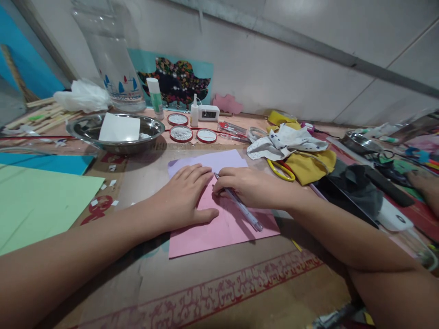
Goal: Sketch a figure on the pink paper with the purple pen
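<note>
A sheet of pink paper (199,237) lies in front of me, with a lilac sheet or piece (226,157) at its far edge; whether the two are joined is hidden by my hands. My left hand (187,194) rests flat on the paper, thumb spread away from the fingers. My right hand (240,183) is closed round a pen (244,210) with a clear barrel. The pen slants across the paper, its upper end towards me, and its tip is near my left fingertips. Faint lines show on the pink surface.
Left are green paper (41,201), blue paper (68,162) and a steel bowl (116,145) holding white card. Behind stand a water bottle (115,68), glue stick (156,98), small glue bottle (195,113), clock (209,113) and bead dishes (181,134). Fabric (288,141) lies right, near another person's hand (423,183).
</note>
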`<action>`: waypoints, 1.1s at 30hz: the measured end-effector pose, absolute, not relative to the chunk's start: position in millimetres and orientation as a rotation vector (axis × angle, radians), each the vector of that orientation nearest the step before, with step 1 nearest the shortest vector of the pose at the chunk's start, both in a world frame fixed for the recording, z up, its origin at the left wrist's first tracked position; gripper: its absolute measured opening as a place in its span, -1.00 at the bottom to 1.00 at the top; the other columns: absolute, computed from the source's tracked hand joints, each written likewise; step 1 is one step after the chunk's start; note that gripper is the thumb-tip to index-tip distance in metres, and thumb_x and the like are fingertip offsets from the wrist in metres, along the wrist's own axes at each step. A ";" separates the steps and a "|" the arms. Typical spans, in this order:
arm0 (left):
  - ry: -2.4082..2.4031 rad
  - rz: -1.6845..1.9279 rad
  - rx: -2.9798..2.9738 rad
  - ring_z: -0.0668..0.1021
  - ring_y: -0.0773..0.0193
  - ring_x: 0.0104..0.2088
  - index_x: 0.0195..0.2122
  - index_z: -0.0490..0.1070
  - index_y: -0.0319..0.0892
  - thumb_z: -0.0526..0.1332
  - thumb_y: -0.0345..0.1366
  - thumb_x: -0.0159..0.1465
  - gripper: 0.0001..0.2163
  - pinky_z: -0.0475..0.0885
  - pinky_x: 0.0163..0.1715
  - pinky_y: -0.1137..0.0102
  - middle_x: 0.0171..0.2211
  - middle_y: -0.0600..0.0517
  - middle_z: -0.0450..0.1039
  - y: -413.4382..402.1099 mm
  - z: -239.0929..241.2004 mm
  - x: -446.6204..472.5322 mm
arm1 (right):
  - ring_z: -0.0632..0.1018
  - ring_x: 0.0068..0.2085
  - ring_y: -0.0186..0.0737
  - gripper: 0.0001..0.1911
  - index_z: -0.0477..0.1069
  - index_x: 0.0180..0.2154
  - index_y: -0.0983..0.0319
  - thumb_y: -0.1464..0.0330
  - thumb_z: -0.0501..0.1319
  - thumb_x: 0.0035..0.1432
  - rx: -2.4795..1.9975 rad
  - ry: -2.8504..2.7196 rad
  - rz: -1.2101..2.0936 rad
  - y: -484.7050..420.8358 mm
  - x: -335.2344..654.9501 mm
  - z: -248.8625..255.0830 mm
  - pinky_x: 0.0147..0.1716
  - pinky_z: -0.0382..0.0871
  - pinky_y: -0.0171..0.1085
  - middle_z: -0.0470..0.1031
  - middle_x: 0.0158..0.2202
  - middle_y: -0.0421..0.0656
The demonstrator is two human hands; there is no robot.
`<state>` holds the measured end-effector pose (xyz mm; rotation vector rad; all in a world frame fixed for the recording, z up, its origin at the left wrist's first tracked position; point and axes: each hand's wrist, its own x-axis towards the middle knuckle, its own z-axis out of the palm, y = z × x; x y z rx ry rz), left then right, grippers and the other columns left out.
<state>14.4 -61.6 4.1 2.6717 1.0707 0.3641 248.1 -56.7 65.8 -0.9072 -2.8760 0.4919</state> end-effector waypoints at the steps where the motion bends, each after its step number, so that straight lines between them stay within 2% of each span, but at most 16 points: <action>1: 1.073 0.361 2.668 0.26 -0.31 0.43 0.34 0.30 -0.26 0.27 0.17 0.24 -0.22 0.20 0.39 -0.17 0.42 -0.33 0.24 -61.6 4.4 14.5 | 0.57 -0.16 -0.20 -0.68 0.60 -0.06 0.19 0.60 0.17 0.30 -0.907 -2.890 0.485 -58.1 248.4 66.5 -0.14 0.41 -0.25 0.57 -0.10 -0.08; 5: 1.086 0.313 2.658 0.24 -0.31 0.44 0.36 0.27 -0.31 0.27 0.16 0.24 -0.20 0.18 0.40 -0.15 0.43 -0.35 0.21 -62.2 6.7 15.0 | 0.56 -0.20 -0.21 -0.67 0.60 -0.07 0.19 0.61 0.17 0.28 -0.898 -2.935 0.492 -58.7 249.3 68.8 -0.18 0.39 -0.26 0.57 -0.13 -0.09; 9: 1.080 0.338 2.654 0.26 -0.27 0.43 0.37 0.26 -0.27 0.28 0.14 0.24 -0.21 0.18 0.41 -0.13 0.43 -0.32 0.22 -62.2 5.7 14.3 | 0.57 -0.17 -0.19 -0.85 0.57 -0.11 0.22 0.46 0.25 0.33 -0.903 -2.713 0.459 -50.6 249.6 66.0 -0.16 0.40 -0.26 0.59 -0.16 -0.08; 12: 1.077 0.361 2.648 0.26 -0.28 0.43 0.38 0.25 -0.26 0.28 0.14 0.24 -0.20 0.18 0.40 -0.16 0.42 -0.32 0.23 -61.8 3.8 14.0 | 0.58 -0.15 -0.18 -0.89 0.55 -0.11 0.21 0.39 0.28 0.34 -0.892 -2.628 0.459 -46.0 249.6 59.0 -0.13 0.41 -0.24 0.60 -0.18 -0.09; 18: 1.087 0.349 2.647 0.28 -0.30 0.42 0.37 0.27 -0.26 0.31 0.12 0.22 -0.21 0.20 0.39 -0.17 0.41 -0.31 0.25 -61.9 5.7 16.3 | 0.56 -0.16 -0.21 -0.83 0.55 -0.08 0.19 0.47 0.23 0.33 -0.903 -2.674 0.475 -47.8 244.4 40.3 -0.16 0.41 -0.26 0.55 -0.13 -0.11; 23: 1.091 0.310 2.657 0.27 -0.30 0.42 0.37 0.28 -0.32 0.28 0.13 0.24 -0.20 0.19 0.40 -0.17 0.41 -0.34 0.25 -62.6 7.5 16.3 | 0.55 -0.14 -0.19 -0.71 0.56 -0.07 0.20 0.55 0.11 0.35 -0.933 -2.770 0.386 -51.6 242.6 46.5 -0.13 0.41 -0.24 0.54 -0.11 -0.09; 33: 1.081 0.350 2.663 0.30 -0.31 0.40 0.33 0.31 -0.30 0.30 0.12 0.23 -0.23 0.21 0.38 -0.18 0.39 -0.35 0.27 -62.1 6.7 15.4 | 0.55 -0.11 -0.16 -0.69 0.57 -0.03 0.24 0.58 0.12 0.33 -0.915 -2.862 0.291 -55.6 239.8 51.5 -0.12 0.40 -0.23 0.55 -0.06 -0.04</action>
